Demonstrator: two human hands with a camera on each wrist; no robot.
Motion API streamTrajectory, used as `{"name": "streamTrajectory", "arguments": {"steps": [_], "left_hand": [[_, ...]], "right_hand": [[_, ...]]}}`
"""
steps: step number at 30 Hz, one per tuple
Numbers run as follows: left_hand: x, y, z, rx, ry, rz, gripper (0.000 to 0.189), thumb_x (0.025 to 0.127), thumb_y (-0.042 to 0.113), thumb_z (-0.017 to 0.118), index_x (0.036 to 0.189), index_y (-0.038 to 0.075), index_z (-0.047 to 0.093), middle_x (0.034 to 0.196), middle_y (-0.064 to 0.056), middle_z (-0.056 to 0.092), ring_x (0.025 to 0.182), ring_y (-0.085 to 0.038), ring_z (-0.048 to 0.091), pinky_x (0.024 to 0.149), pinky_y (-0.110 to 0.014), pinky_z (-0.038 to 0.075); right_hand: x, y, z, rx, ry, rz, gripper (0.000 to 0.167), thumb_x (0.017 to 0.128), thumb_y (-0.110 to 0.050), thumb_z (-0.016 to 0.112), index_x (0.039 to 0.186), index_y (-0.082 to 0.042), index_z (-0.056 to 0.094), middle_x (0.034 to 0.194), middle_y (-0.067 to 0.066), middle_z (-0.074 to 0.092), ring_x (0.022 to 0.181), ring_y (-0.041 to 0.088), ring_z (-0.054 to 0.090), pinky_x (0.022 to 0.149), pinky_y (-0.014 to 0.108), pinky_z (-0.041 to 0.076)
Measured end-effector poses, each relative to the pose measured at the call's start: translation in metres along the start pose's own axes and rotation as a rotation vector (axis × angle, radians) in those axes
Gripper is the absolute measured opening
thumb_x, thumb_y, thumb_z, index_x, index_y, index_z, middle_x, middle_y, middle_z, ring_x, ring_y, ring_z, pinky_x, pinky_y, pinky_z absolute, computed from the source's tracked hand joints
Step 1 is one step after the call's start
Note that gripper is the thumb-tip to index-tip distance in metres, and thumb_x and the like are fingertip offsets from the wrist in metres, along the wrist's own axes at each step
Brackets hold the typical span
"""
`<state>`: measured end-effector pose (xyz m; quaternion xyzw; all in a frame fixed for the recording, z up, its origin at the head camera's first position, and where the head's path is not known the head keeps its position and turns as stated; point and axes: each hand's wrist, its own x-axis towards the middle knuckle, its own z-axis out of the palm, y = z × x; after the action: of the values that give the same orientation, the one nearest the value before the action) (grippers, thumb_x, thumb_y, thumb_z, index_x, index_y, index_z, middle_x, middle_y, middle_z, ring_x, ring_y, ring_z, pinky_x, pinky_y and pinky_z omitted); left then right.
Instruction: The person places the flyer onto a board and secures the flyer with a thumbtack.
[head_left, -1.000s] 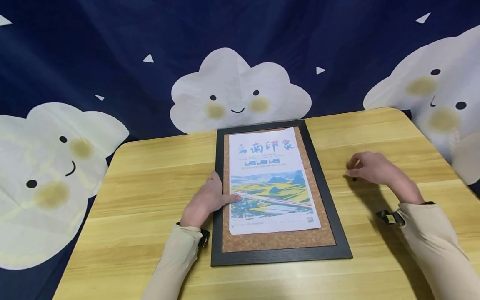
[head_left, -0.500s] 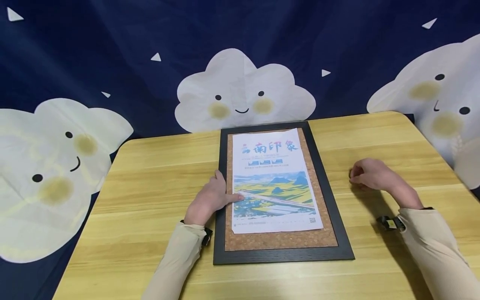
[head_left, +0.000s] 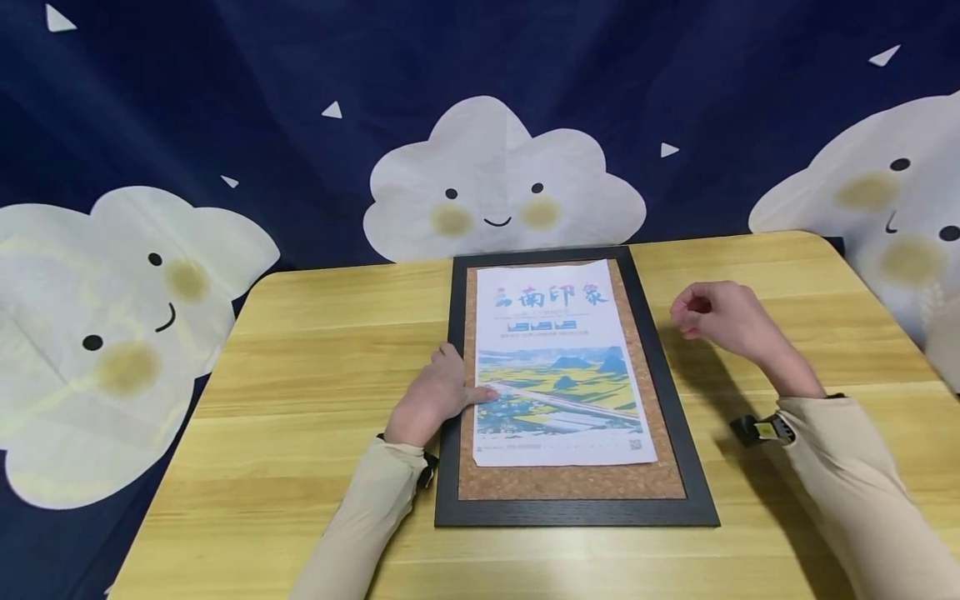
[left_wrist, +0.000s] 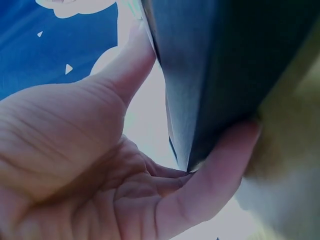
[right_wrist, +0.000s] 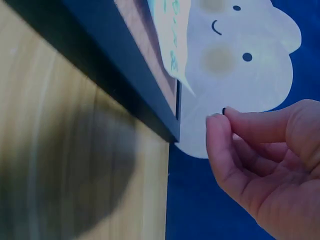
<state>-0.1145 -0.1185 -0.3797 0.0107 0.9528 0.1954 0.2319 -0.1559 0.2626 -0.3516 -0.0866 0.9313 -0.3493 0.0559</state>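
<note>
A black-framed cork board (head_left: 573, 483) lies on the table, with a printed landscape poster (head_left: 562, 400) on its cork. My left hand (head_left: 438, 396) grips the board's left edge. Its thumb rests on the poster, and in the left wrist view the fingers (left_wrist: 225, 175) curl against the frame's side and underside. To the right of the board, my right hand (head_left: 731, 321) is raised above the table. Its thumb and forefinger pinch a tiny black object (right_wrist: 224, 111), mostly hidden by the fingertips; its kind is not clear.
The light wooden table (head_left: 300, 392) extends to both sides of the board. Behind it hangs a dark blue curtain (head_left: 315, 50) printed with smiling clouds. The poster's upper corner (right_wrist: 185, 82) lifts off the cork in the right wrist view.
My right hand has picked the tiny black object up off the table, then risen and moved left towards the board. The left hand keeps its hold. The head view has shifted slightly.
</note>
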Motion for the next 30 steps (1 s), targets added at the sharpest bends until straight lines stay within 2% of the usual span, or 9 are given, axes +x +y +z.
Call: {"name": "streamTrajectory", "arguments": {"steps": [2, 6, 8, 11, 14, 17, 23, 28, 30], "left_hand": [[0.000, -0.001, 0.000, -0.020, 0.000, -0.005, 0.104, 0.092, 0.047, 0.078, 0.152, -0.016, 0.022, 0.138, -0.034, 0.044, 0.074, -0.031, 0.059, 0.067, -0.038, 0.050], [0.002, -0.003, -0.003, -0.039, 0.001, -0.012, 0.097, 0.091, 0.048, 0.079, 0.145, -0.015, 0.029, 0.122, -0.030, 0.048, 0.072, -0.029, 0.054, 0.065, -0.037, 0.046], [0.002, -0.003, -0.004, -0.049, -0.002, -0.014, 0.094, 0.091, 0.048, 0.079, 0.142, -0.014, 0.031, 0.118, -0.027, 0.048, 0.073, -0.029, 0.053, 0.065, -0.037, 0.045], [0.001, -0.005, -0.004, -0.069, -0.003, -0.015, 0.092, 0.090, 0.047, 0.081, 0.141, -0.013, 0.032, 0.114, -0.025, 0.047, 0.074, -0.029, 0.053, 0.066, -0.037, 0.045], [0.000, -0.007, -0.004, -0.079, -0.003, -0.025, 0.095, 0.089, 0.048, 0.081, 0.143, -0.013, 0.032, 0.118, -0.026, 0.048, 0.077, -0.029, 0.053, 0.068, -0.038, 0.045], [0.000, -0.007, -0.004, -0.077, -0.004, -0.030, 0.097, 0.089, 0.049, 0.081, 0.145, -0.013, 0.032, 0.120, -0.026, 0.049, 0.079, -0.030, 0.054, 0.069, -0.038, 0.046], [0.000, -0.006, -0.004, -0.054, -0.001, -0.028, 0.098, 0.089, 0.051, 0.080, 0.145, -0.013, 0.033, 0.118, -0.026, 0.050, 0.079, -0.029, 0.055, 0.070, -0.038, 0.048], [0.000, -0.004, -0.004, -0.024, 0.000, -0.026, 0.097, 0.089, 0.051, 0.080, 0.144, -0.014, 0.034, 0.114, -0.026, 0.050, 0.076, -0.028, 0.054, 0.068, -0.037, 0.048], [0.000, -0.003, -0.004, -0.023, -0.003, -0.030, 0.098, 0.090, 0.051, 0.079, 0.146, -0.015, 0.033, 0.118, -0.028, 0.051, 0.077, -0.028, 0.055, 0.069, -0.038, 0.049]], "right_hand": [[0.003, -0.006, 0.002, -0.003, 0.040, -0.014, 0.006, 0.096, 0.002, 0.065, 0.097, 0.005, 0.070, 0.082, 0.010, 0.071, 0.070, 0.020, 0.068, 0.061, 0.023, 0.053], [0.009, -0.014, 0.007, 0.038, 0.101, -0.026, 0.009, 0.099, -0.002, 0.066, 0.099, 0.005, 0.071, 0.085, 0.014, 0.072, 0.070, 0.021, 0.069, 0.061, 0.022, 0.052], [0.014, -0.018, 0.010, 0.100, 0.116, -0.021, 0.012, 0.100, -0.004, 0.067, 0.102, 0.006, 0.071, 0.086, 0.014, 0.073, 0.070, 0.017, 0.068, 0.062, 0.022, 0.054], [0.022, -0.023, 0.015, 0.259, 0.117, -0.009, 0.017, 0.100, -0.004, 0.068, 0.108, 0.011, 0.069, 0.086, 0.008, 0.073, 0.070, 0.010, 0.067, 0.066, 0.023, 0.057], [0.031, -0.030, 0.018, 0.417, 0.084, 0.007, 0.023, 0.100, -0.002, 0.066, 0.114, 0.016, 0.065, 0.087, -0.002, 0.073, 0.072, 0.007, 0.068, 0.069, 0.023, 0.058], [0.040, -0.038, 0.022, 0.501, 0.047, 0.026, 0.026, 0.100, -0.002, 0.066, 0.117, 0.018, 0.063, 0.087, -0.006, 0.073, 0.073, 0.007, 0.068, 0.070, 0.022, 0.058], [0.059, -0.054, 0.032, 0.539, 0.023, 0.013, 0.024, 0.099, -0.001, 0.068, 0.115, 0.017, 0.065, 0.087, -0.004, 0.073, 0.072, 0.008, 0.068, 0.069, 0.021, 0.058], [0.075, -0.062, 0.044, 0.597, -0.050, -0.007, 0.026, 0.100, 0.001, 0.065, 0.117, 0.020, 0.062, 0.086, -0.001, 0.072, 0.072, 0.007, 0.069, 0.070, 0.022, 0.059], [0.080, -0.065, 0.048, 0.592, -0.071, -0.002, 0.025, 0.101, 0.001, 0.063, 0.118, 0.020, 0.061, 0.088, 0.002, 0.072, 0.073, 0.007, 0.069, 0.071, 0.023, 0.059]]}}
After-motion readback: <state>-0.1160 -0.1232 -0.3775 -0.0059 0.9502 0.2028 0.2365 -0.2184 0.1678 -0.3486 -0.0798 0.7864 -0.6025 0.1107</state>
